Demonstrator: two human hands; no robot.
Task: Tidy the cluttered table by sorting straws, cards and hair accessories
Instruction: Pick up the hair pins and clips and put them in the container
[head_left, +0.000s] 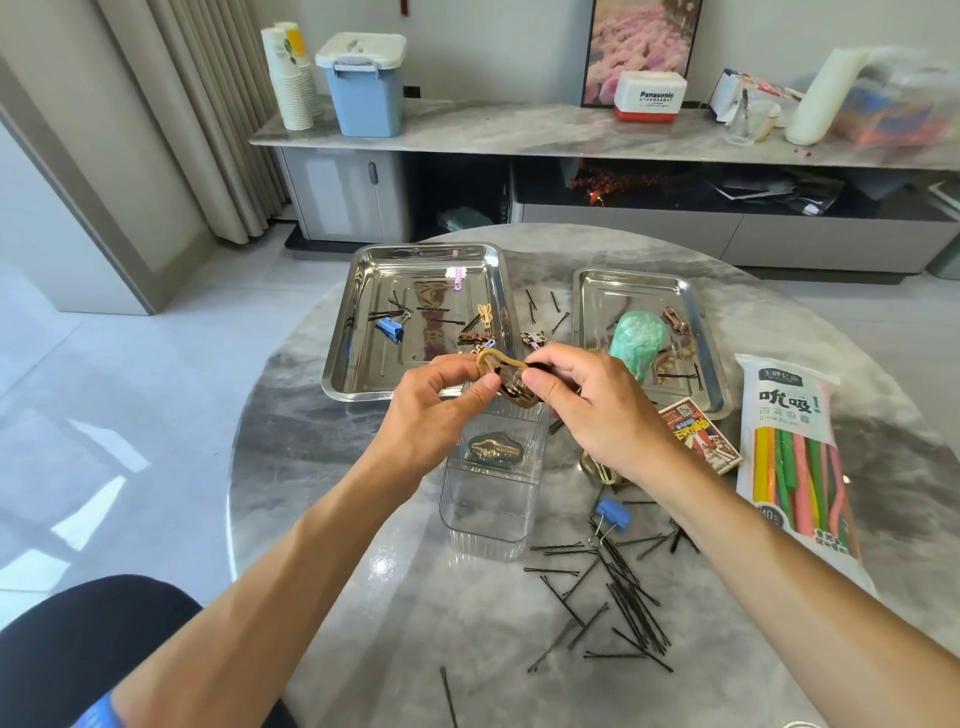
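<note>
My left hand (441, 400) and my right hand (582, 395) meet above a clear plastic box (488, 499). Together they pinch a small bunch of gold hair clips (517, 389) with a tan rubber band (498, 359) looped over it. A gold clip (491, 451) lies inside the box. The left steel tray (363, 332) holds bobby pins, clips and a blue binder clip. The right steel tray (589, 301) holds a green bag (636, 338) and more clips. A pack of coloured straws (795, 457) and a card box (701, 434) lie at the right.
Many black bobby pins (623, 597) and a blue binder clip (613, 512) are scattered on the round marble table (322, 467) near my right forearm. Behind the table stands a low cabinet with paper cups, a blue bin and a Panasonic box.
</note>
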